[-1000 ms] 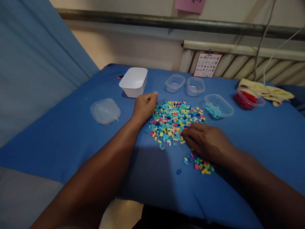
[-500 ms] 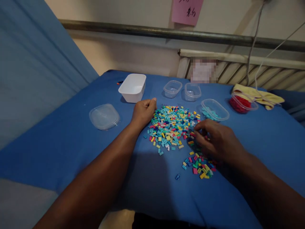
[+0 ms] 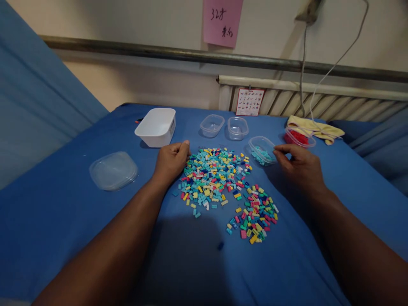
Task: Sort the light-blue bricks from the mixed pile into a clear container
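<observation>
A large pile of small building bricks [image 3: 210,172] in mixed colours is spread on the blue cloth. My left hand [image 3: 172,161] rests curled closed against its left edge; whatever may be inside the fingers is hidden. At the right side, my right hand [image 3: 299,170] is over the cloth with thumb and forefinger pinched together, close by the right rim of a clear tub [image 3: 263,148]. Anything in that pinch is too small to make out. Turquoise bricks [image 3: 261,156] lie in this tub. A smaller group of mixed bricks [image 3: 256,212] lies nearer to me.
Behind the pile stand a white tub [image 3: 156,127] and two clear tubs, one left [image 3: 212,126] and one right [image 3: 237,128]. Clear lids [image 3: 114,171] lie stacked at left. A clear tub of red pieces [image 3: 298,137] sits by a yellow cloth [image 3: 318,127]. A radiator [image 3: 274,97] borders the back.
My right hand has moved from the bricks up and away to the rim of the tub with turquoise bricks. My left hand stays at the pile. The view has turned slightly right.
</observation>
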Motion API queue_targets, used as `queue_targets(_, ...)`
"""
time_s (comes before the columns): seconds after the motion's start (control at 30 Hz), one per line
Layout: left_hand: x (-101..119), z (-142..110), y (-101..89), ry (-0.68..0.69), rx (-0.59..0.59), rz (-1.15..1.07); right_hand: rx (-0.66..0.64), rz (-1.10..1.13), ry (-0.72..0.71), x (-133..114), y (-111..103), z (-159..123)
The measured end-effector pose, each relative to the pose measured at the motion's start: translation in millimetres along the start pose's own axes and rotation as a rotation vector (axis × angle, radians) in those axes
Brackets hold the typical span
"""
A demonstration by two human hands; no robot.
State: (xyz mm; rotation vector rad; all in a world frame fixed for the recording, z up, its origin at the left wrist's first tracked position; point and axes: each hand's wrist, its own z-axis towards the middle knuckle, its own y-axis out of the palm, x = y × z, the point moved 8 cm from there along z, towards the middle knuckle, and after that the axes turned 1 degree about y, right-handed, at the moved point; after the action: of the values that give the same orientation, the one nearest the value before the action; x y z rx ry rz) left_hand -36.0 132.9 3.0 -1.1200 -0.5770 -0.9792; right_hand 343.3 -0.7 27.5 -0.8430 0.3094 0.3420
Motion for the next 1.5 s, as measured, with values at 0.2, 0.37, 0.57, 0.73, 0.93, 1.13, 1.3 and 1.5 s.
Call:
queue_targets(0.2, -1.7, 0.1, 1.1, -0.010, -0.024, 0.031, -0.004, 0.004, -0.249, -40.5, -3.5, -4.8)
queue_targets(0.37, -2.7, 0.1, 1.4, -0.010, -0.029, 0.034, -0.341, 0.189, -0.368, -81.1, 36.6, -26.0)
queue_targets(0.57, -0.2, -1.1, 2.2, -0.022, -0.037, 0.036, -0.500, 0.159, -0.293, -65.5, 68.8, -33.6)
queue_targets(0.73, 1.6, -2.0, 2.5, -0.023, -0.040, 0.030, -0.569, 0.179, -0.228, -56.5, 70.1, -32.7)
queue_targets(0.93, -0.1, -2.0, 2.8, -0.026, -0.034, 0.040, -0.525, 0.118, -0.304, -69.5, 59.6, -31.0)
queue_targets(1.13, 2.8, -2.2, 3.7, -0.024, -0.043, 0.039, -0.532, 0.237, -0.352, -99.2, 59.0, -32.8)
queue_targets(1.3, 2.4, -2.3, 4.0, -0.024, -0.043, 0.047, -0.594, 0.258, -0.533, -120.3, 59.5, -40.8)
queue_targets(1.5, 0.5, -2.6, 5.4, -0.023, -0.047, 0.063, -0.586, 0.233, -0.528, -109.0, 40.6, -39.6)
